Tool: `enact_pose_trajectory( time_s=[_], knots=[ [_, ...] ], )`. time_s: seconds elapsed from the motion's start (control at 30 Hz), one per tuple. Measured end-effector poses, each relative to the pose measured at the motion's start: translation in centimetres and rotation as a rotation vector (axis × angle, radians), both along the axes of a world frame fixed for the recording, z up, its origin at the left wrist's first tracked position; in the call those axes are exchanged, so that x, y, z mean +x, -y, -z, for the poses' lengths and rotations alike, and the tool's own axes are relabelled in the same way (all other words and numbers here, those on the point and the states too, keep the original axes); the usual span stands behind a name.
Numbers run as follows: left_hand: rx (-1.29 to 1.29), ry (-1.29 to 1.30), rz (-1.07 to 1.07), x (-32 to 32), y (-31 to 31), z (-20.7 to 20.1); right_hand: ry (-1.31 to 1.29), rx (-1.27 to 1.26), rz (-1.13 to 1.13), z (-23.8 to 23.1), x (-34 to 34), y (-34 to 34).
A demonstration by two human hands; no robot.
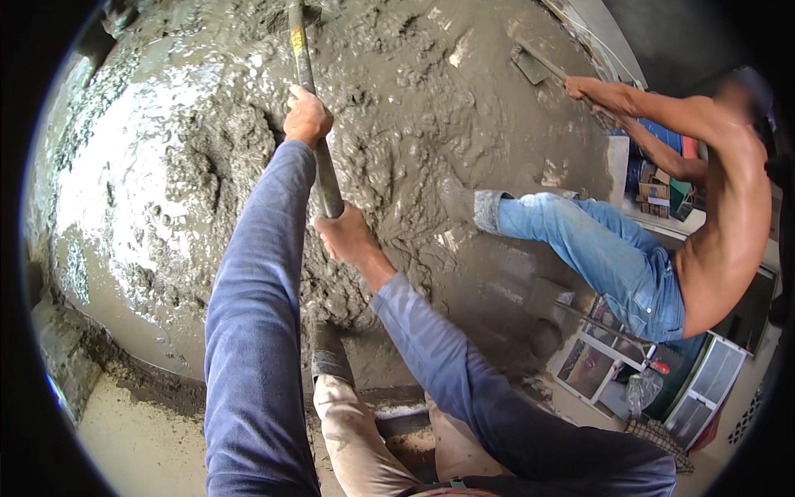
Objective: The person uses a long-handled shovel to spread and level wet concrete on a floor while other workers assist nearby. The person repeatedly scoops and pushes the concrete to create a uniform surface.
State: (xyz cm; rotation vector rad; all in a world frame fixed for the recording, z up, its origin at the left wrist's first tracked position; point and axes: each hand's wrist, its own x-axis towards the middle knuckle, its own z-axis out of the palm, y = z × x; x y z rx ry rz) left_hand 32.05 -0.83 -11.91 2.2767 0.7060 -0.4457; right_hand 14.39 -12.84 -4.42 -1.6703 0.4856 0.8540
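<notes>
Both my hands grip a long, straight tool handle (301, 62) that runs up and away over wet grey cement mix (414, 141). My left hand (307, 118) is closed round its middle part. Lower down, my right hand (349, 240) is wrapped round the near end. The handle is grey with mud and has a yellow mark near the top. I cannot make out the tool's head at the upper edge. Beneath my hands the mix is lumpy and churned; toward the left it is shiny and watery.
At the right a co-worker in rolled jeans (571, 240) stands in the mix, holding a long-handled tool with a flat blade (530, 66). Behind are cardboard boxes (653, 195) and a white-framed panel (598, 364). A rough ledge (62, 356) lies at lower left.
</notes>
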Motion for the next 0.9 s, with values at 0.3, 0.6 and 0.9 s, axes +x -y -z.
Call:
enact_pose_trajectory(
  time_s=[0.3, 0.6, 0.9],
  knots=[
    [-0.787, -0.267, -0.503, -15.3, 7.4, 3.0, -0.282, -0.165, -0.052, -13.0, -21.2, 9.7],
    [-0.776, -0.532, -0.999, -48.4, 10.6, -12.9, -0.394, -0.348, -0.424, -27.9, -46.7, 18.3],
    [-0.729, 0.182, -0.544, -20.7, 5.7, -14.4, 0.076, -0.275, -0.182, -12.4, -26.6, 12.9]
  ],
)
